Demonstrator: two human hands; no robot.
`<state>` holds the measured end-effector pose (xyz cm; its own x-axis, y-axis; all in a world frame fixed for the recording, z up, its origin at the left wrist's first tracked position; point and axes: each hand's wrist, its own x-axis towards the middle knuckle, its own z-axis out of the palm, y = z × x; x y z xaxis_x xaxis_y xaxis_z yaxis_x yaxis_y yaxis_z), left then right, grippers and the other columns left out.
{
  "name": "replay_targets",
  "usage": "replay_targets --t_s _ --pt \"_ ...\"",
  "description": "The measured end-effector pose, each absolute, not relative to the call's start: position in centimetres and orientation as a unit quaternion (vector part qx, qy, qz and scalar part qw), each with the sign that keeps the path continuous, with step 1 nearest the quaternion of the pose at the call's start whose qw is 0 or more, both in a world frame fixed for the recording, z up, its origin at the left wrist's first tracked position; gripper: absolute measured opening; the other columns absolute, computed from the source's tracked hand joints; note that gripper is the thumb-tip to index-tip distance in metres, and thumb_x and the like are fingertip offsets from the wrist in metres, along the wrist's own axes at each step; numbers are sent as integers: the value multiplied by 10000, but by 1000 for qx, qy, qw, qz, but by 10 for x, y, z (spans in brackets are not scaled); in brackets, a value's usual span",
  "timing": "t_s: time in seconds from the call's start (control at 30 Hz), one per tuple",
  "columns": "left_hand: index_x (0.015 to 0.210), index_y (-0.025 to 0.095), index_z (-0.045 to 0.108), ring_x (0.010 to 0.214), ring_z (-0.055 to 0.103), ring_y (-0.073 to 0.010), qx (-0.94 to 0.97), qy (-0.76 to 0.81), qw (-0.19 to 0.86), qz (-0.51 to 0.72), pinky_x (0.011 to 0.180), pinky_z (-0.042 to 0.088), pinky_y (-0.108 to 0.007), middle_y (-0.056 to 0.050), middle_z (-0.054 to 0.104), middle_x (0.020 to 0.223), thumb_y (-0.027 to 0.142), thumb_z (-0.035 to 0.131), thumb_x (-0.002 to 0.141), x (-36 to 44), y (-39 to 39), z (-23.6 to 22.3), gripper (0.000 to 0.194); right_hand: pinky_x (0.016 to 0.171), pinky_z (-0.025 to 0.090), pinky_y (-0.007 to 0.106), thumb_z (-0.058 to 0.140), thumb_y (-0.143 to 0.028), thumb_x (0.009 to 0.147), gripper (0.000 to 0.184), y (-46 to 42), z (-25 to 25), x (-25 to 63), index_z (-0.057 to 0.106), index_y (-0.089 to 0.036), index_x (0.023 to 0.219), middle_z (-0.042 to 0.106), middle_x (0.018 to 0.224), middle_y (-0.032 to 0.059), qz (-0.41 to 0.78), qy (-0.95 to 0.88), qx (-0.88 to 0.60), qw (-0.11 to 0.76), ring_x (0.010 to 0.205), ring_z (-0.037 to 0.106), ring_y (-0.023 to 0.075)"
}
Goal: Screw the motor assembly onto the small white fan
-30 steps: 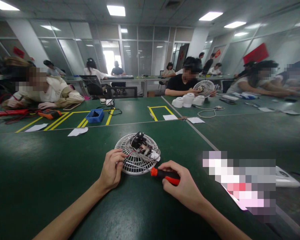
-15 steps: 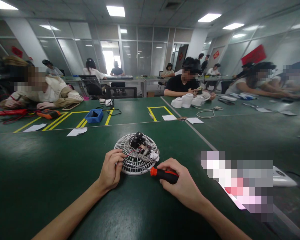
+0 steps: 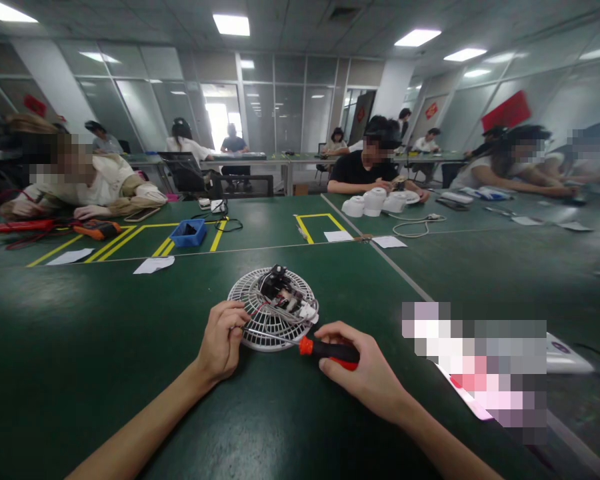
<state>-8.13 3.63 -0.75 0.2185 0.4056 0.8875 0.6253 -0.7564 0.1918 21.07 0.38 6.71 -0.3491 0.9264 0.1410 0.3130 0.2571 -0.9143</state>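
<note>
My right hand [image 3: 363, 367] is closed around the black and red handle of a screwdriver [image 3: 333, 351]. Its thin metal shaft points left, and the tip ends at the fingers of my left hand [image 3: 223, 337]. Those fingers are pinched together at the near left rim of a round white fan grille [image 3: 280, 335]; whatever is between them is too small to make out. A fan motor [image 3: 275, 283] with black housing, wires and a grey cable lies on top of the grille. A red wire [image 3: 260, 308] runs from it toward my left fingertips.
On the green table [image 3: 105, 333], a blue bin [image 3: 189, 232] and paper slips [image 3: 154, 265] lie farther off. White plastic housings [image 3: 375, 200] stand before a person in black [image 3: 357, 170]. A multimeter [image 3: 98, 229] is at left. A partly blurred-out device [image 3: 473, 400] lies at right.
The screwdriver has rolled in my right hand, its red stripe now on the underside of the handle. Both hands stay in nearly the same place; the grille and motor have not moved.
</note>
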Motion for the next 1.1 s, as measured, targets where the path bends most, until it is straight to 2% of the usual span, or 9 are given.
replay_targets --t_s 0.27,0.4,0.47,0.63,0.83,0.97,1.1 --pt "1074 213 500 1062 609 -237 -775 -322 99 -534 928 518 -452 -59 670 958 121 415 977 -82 36 -9 159 809 486 325 664 -77 699 343 5 66 213 714 -210 1011 675 958 11 384 -736 -428 357 870 645 190" --pt "1058 215 503 1050 613 -234 -774 -321 103 -536 919 520 -446 -55 668 940 138 404 989 -81 36 -8 143 749 486 312 677 -102 701 314 6 68 213 712 -205 996 674 883 -4 409 -722 -435 349 796 639 180" --pt "1047 218 508 1045 615 -237 -775 -325 109 -531 911 520 -449 -54 666 932 163 395 1000 -82 36 -8 134 731 493 305 683 -141 732 281 5 69 213 707 -198 1007 681 874 -1 432 -710 -435 346 789 646 181" --pt "1003 217 517 1035 614 -237 -775 -325 118 -529 918 515 -462 -57 655 910 182 375 1013 -83 36 -9 147 798 513 319 676 -248 835 208 6 67 213 697 -189 1034 730 955 33 459 -691 -440 344 884 683 205" --pt "930 215 517 991 624 -235 -773 -320 119 -535 909 515 -469 -54 633 872 220 352 1027 -82 35 -8 192 688 483 283 624 -260 901 143 5 66 211 689 -176 996 710 809 4 486 -686 -440 317 711 637 155" --pt "894 212 513 964 623 -235 -774 -306 112 -542 933 507 -483 -53 623 858 227 353 1024 -83 36 -9 206 738 492 284 664 -222 868 130 4 68 210 692 -177 986 719 853 0 473 -701 -433 312 770 654 161" --pt "887 214 507 962 621 -237 -768 -306 116 -550 937 507 -502 -51 617 845 221 356 1018 -85 38 -14 200 779 500 288 801 -216 770 290 2 67 211 669 -195 1028 731 876 -21 473 -708 -436 290 809 675 171"
